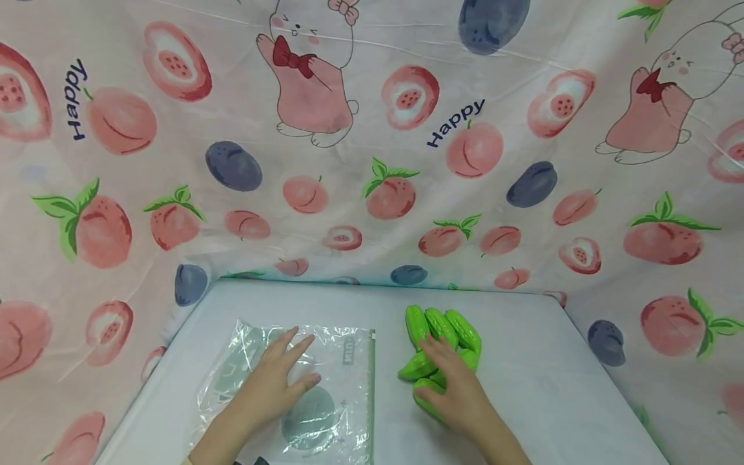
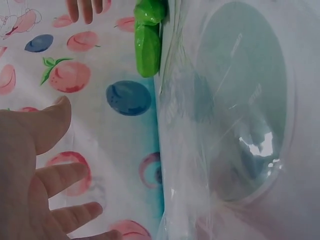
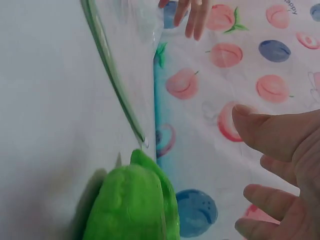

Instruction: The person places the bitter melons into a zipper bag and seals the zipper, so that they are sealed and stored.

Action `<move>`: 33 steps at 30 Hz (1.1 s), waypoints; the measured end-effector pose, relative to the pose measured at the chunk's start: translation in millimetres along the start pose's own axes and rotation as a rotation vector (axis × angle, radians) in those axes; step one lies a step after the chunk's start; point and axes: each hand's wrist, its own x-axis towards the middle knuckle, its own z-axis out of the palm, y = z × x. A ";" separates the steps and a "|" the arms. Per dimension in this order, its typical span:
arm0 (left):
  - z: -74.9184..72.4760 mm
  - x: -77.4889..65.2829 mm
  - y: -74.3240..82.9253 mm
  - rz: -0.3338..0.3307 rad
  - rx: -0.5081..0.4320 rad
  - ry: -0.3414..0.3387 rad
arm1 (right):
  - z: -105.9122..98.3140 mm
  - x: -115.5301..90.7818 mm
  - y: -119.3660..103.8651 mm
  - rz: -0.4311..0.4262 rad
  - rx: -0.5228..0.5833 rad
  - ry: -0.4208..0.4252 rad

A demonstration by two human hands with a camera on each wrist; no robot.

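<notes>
A clear plastic zip bag [image 1: 351, 400] with a green-edged seal and a grey-green oval print lies flat on the white table. Over it hovers my left hand [image 1: 279, 381], fingers spread and holding nothing. Several glossy, bright green, elongated pieces [image 1: 417, 323], looking like plastic cucumbers, are piled right of the bag. My right hand [image 1: 456, 387] is above this pile with its fingers apart, hiding part of it. The right wrist view shows a gap between that hand [image 3: 285, 170] and the closest green piece [image 3: 130, 205]. Thumb and fingers are likewise spread on the left hand [image 2: 35, 175] in the left wrist view.
A white table [image 1: 558, 400] spreads beneath everything. Behind it and along both sides hangs a pale cloth [image 1: 349, 174] printed with peaches, plums and rabbits. A small dark object [image 1: 259, 461] shows at the bottom edge beside the left forearm.
</notes>
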 end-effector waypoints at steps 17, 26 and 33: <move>8.3 -0.5 2.9 0.118 0.012 0.065 | 25.9 -7.2 -16.3 -0.154 0.132 -0.054; 20.1 0.4 3.5 0.107 0.073 0.001 | 36.9 -11.3 -21.7 -0.177 0.254 -0.129; 30.9 1.0 5.4 0.106 0.070 -0.051 | 45.3 -15.0 -20.3 -0.145 0.267 -0.175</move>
